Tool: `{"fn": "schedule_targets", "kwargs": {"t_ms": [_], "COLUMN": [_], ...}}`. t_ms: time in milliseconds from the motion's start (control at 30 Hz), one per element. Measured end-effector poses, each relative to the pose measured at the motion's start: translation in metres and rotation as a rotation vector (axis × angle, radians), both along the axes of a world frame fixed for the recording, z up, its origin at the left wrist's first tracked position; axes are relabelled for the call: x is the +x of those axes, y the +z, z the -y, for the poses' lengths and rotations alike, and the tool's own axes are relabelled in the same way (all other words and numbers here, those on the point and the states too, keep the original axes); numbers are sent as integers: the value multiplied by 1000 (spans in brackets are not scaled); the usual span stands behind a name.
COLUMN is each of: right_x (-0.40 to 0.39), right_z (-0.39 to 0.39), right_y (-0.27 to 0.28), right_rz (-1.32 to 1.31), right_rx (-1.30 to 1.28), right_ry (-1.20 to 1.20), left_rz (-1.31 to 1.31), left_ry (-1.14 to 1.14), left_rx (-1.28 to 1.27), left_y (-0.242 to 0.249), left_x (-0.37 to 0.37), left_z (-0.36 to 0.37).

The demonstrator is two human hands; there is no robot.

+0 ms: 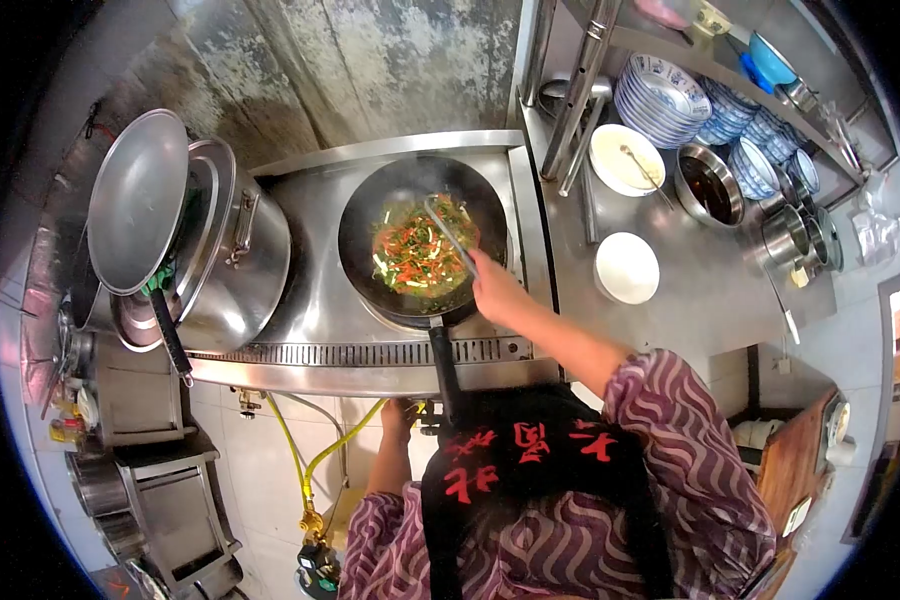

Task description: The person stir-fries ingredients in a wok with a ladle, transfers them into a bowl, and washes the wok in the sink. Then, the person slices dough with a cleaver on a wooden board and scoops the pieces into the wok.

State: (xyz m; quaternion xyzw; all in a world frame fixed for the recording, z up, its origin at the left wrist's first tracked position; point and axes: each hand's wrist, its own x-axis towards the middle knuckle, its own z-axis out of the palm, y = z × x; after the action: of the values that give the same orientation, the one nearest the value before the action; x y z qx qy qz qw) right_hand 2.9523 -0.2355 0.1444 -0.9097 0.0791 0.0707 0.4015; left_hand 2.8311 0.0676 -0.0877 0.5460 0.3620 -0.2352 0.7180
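Note:
A black wok (360, 230) sits on the steel stove, its dark handle (444, 365) pointing toward me. Inside it, steaming mixed vegetables (420, 250) show green, orange and white pieces. My right hand (495, 288) is closed around a metal cooking ladle (450, 235) that reaches into the vegetables; its head is hard to make out. My left hand (397, 412) is low, below the stove's front edge, left of the wok handle and beside a dark knob (430, 416). The fingers of that hand are mostly hidden.
A large steel pot (250, 290) stands left of the wok, with a grey pan (138, 200) leaning there. On the right counter are a white bowl (627, 268), a bowl with a spoon (620, 150), a dark sauce pot (708, 185) and stacked patterned bowls (660, 95). Yellow hoses (335, 445) hang below.

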Motion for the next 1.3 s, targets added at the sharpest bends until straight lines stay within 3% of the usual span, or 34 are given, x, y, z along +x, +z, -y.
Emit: {"fn": "schedule_targets", "kwargs": {"t_ms": [167, 267, 300, 400, 433, 567, 667, 767, 867, 967, 1067, 1100, 1133, 1167, 1200, 1233, 1267, 1300], "right_x": [-36, -36, -44, -68, -70, -26, 15, 9, -26, -51, -85, -96, -105, -114, -123, -132, -132, -129], "right_z": [21, 35, 33, 25, 24, 21, -1, -21, 5, 50, 65, 70, 65, 72, 75, 76, 78, 81], "right_y": [29, -3, 0, -4, -7, 4, 6, 11, 39, 51, 55, 48, 85, 58, 64, 24, 31, 27], "right_rz": [125, 330, 116, -17, 226, 184, 144, -34, 63, 233, 266, 299, 76, 52, -166, 217, -40, 22], "right_rx": [64, 11, 83, 150, 67, 141, 34, -16, -353, -672, -657, -477, -140, -151, 32, -51, 138, 51], "right_ry": [50, -88, -149, -30, 39, -90, -142, 61, 403, 564, 385, 310, 223, 201, 139, 213, 209, 220], "left_rz": [-24, 11, 43, 42, 25, 20, 18, 4, 43, -5, -39, 153, 212, 218, 174, 136, 109, 102], "left_ry": [20, 18, 20, 17, 18, 44, 40, 77, 24, -73, -139, -389, -463, -464, -414, -374, -359, -370], "left_rx": [-8, -48, -70, -78, -71, -21, 28, -7, 31, 67, 109, 334, 334, 268, 174, 129, 110, 106], "left_y": [-5, -1, -4, -10, -11, -1, 2, -7, 20, 3, -10, -12, -12, -13, -14, -12, -10, -6], "left_x": [0, 2, 2, 2, 0, -1, -2, 1, 3, 9, 15, 10, 15, 21, 30, 37, 43, 49], "left_z": [0, -2, -3, -6, -8, -7, -3, -1, 9, -2, -15, -21, -20, -16, -7, -1, 8, 24]}}
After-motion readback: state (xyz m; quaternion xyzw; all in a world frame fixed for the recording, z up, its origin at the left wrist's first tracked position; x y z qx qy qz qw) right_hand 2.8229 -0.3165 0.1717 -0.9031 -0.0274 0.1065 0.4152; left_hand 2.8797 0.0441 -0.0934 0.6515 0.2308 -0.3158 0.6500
